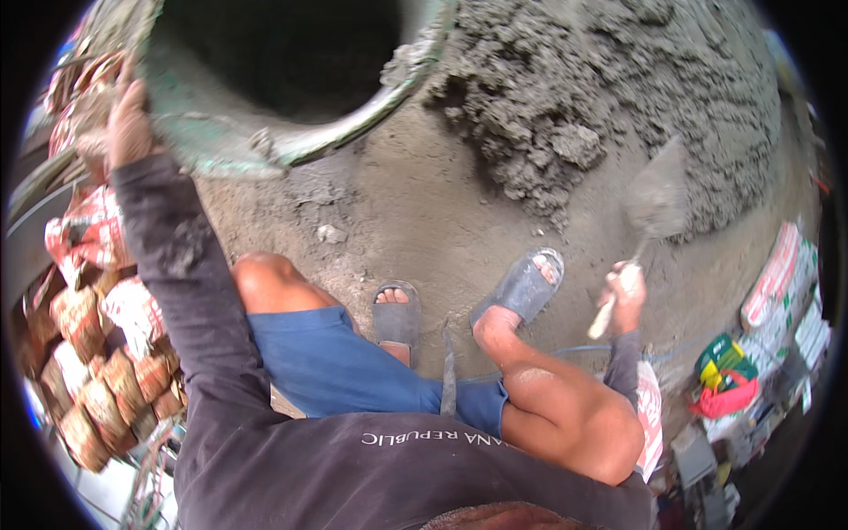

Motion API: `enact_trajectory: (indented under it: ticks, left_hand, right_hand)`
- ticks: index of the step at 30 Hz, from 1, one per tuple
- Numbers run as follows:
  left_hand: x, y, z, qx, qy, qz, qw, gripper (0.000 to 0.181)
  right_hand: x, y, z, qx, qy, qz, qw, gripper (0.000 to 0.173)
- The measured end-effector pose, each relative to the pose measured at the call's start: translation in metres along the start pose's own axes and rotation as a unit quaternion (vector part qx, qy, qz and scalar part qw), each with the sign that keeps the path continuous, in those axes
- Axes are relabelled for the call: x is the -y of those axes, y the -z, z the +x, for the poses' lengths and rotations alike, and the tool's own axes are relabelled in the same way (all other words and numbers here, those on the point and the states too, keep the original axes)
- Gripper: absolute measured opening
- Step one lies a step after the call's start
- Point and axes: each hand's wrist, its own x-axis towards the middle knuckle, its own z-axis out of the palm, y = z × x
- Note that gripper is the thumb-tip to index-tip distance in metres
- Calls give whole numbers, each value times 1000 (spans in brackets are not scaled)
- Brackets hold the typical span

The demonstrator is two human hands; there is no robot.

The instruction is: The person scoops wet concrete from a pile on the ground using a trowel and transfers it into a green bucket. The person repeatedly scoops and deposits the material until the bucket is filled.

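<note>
My right hand point(624, 295) is closed around the pale handle of a mason's trowel point(659, 192), whose grey-coated, slightly blurred blade points away from me at the edge of a heap of wet mortar point(530, 99). Out at the upper left, my left hand point(131, 126) rests against the outer side of a large round container point(218, 146), green and smeared with mortar, perhaps a mixer drum. Its wide mouth is dark inside. How the fingers lie on it is partly hidden. Lumps of mortar cling to the rim.
My sandalled feet stand on the mortar-stained floor point(411, 199). Filled bags point(106, 391) are stacked at the left, near crumpled red-and-white sacks point(89, 228). At the right lie wrapped packs point(772, 278) and a red cloth item point(729, 395). A thin blue cord point(583, 348) crosses the floor.
</note>
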Motion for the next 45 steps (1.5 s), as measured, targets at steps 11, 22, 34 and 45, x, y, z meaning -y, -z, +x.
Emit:
enact_trajectory:
  ticks: [11, 22, 34, 45]
  left_hand:
    - [-10, -31, -14, -19, 38, 3, 999, 43]
    - [-16, -19, 49, 60, -43, 168, 983, 39]
    - [-20, -33, -3, 80, -34, 50, 995, 40]
    - [-12, -55, -34, 76, -168, -10, 983, 52]
  right_hand:
    - [-12, -6, 21, 196, -184, -25, 963, 43]
    - [27, -107, 48, 281, -190, 227, 913, 25]
    - [43, -74, -12, 283, -126, 202, 929, 18]
    - [186, -109, -20, 289, 151, 59, 944, 24]
